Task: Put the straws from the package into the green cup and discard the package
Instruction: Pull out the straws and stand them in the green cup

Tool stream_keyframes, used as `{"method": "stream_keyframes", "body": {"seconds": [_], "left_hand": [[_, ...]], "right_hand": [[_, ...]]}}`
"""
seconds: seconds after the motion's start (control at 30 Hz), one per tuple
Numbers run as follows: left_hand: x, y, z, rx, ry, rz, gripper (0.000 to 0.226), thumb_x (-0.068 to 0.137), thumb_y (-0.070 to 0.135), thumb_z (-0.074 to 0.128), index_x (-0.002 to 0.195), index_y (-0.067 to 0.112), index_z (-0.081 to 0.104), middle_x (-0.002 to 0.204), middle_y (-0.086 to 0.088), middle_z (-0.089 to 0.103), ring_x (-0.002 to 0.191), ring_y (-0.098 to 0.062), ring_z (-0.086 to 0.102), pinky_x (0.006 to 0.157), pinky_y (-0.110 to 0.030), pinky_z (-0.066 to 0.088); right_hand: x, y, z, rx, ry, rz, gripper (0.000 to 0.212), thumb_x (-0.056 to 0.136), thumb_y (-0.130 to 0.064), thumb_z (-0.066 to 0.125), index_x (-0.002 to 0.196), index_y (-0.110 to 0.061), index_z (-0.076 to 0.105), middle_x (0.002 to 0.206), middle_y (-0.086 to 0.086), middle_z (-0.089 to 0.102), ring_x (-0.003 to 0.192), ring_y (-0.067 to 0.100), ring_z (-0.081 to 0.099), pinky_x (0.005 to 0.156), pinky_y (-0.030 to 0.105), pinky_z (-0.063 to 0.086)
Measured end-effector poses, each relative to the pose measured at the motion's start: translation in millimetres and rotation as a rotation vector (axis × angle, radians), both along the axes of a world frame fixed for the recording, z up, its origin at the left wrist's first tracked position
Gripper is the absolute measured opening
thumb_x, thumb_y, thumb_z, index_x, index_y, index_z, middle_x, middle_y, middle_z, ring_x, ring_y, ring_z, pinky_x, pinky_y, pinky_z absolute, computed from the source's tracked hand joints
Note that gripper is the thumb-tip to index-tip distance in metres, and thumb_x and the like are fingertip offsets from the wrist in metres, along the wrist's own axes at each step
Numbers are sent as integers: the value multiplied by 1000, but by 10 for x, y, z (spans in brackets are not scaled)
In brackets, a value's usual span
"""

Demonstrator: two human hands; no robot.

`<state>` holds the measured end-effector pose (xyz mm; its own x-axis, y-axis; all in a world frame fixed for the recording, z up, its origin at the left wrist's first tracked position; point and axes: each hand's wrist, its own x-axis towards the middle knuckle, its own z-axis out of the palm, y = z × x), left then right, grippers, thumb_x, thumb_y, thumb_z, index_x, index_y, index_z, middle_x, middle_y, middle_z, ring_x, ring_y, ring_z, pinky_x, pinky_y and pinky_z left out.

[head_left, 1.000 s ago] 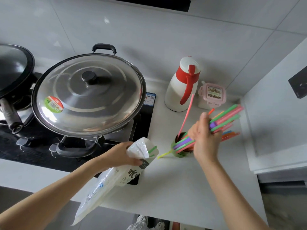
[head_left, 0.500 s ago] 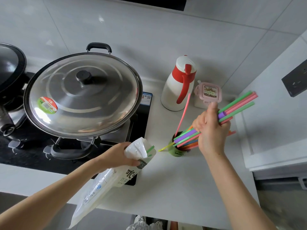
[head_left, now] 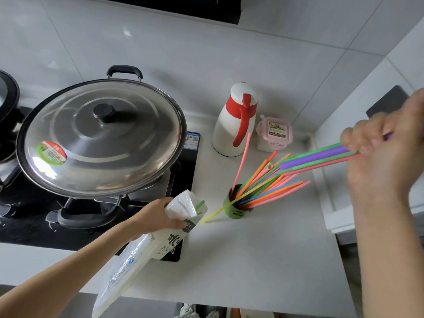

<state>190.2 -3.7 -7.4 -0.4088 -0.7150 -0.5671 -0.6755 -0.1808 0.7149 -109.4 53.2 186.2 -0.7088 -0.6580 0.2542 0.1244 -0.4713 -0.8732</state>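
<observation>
The small green cup [head_left: 234,211] stands on the white counter with several coloured straws [head_left: 270,189] fanned out of it toward the right. One pink straw stands nearly upright in it, and a yellow straw [head_left: 213,214] pokes out low to the left. My right hand [head_left: 385,152], raised at the right, grips a bundle of green, purple and pink straws [head_left: 321,157] whose lower ends point down toward the cup. My left hand [head_left: 158,216] clutches the neck of the white straw package [head_left: 142,255], where two green straws show at the opening.
A large wok with a steel lid [head_left: 101,138] sits on the black hob at the left. A white and red thermos [head_left: 236,125] and a pink lidded box [head_left: 274,131] stand behind the cup. The counter's front edge [head_left: 229,301] runs below the package.
My right hand has risen up and to the right with its bundle, pulling away from the cup. More straws now lean in the cup. My left hand with the package has stayed in place.
</observation>
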Motion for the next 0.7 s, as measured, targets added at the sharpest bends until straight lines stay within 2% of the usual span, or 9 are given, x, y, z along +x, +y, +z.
{"method": "stream_keyframes", "body": {"seconds": [0.17,0.3,0.4,0.5,0.6,0.7], "left_hand": [[-56,-23,-4,-6,-7,0,38,67,23,84,97,28,60,91,3,69,85,-16,66,71,-26,51],[-97,-44,-11,-6,-15,-12,42,66,24,84,101,24,62,94,0,70,90,-20,67,79,-33,54],[-119,-41,-41,-5,-17,-20,37,65,24,85,94,27,62,89,2,70,83,-16,67,74,-30,54],[-151,-32,-48,-11,-28,-36,37,66,23,84,95,25,61,87,3,68,79,-13,65,67,-23,52],[-176,-45,-49,-28,-35,-32,35,66,22,84,91,29,59,86,5,67,78,-12,64,66,-22,50],[-173,-63,-52,-18,-36,-12,35,66,23,84,92,27,61,84,6,66,78,-12,63,66,-22,49]], "right_hand": [[-118,61,102,-8,-27,-21,50,101,-32,38,57,-17,22,37,-6,23,32,11,22,43,21,25],[123,-20,-170,26,-15,-9,53,99,-33,43,50,-20,26,35,-8,25,33,11,21,44,21,25],[318,-88,-648,182,30,45,51,90,-35,53,44,-24,33,35,-9,31,33,10,26,43,21,28],[395,-114,-1091,402,94,55,50,76,-49,61,41,-22,36,36,-10,38,34,8,36,48,26,33],[460,-186,-1351,454,123,64,51,77,-50,59,41,-23,37,37,-12,38,38,9,37,51,30,32],[509,-284,-1485,432,131,86,54,82,-46,58,41,-23,32,38,-11,32,40,16,29,50,37,27]]}}
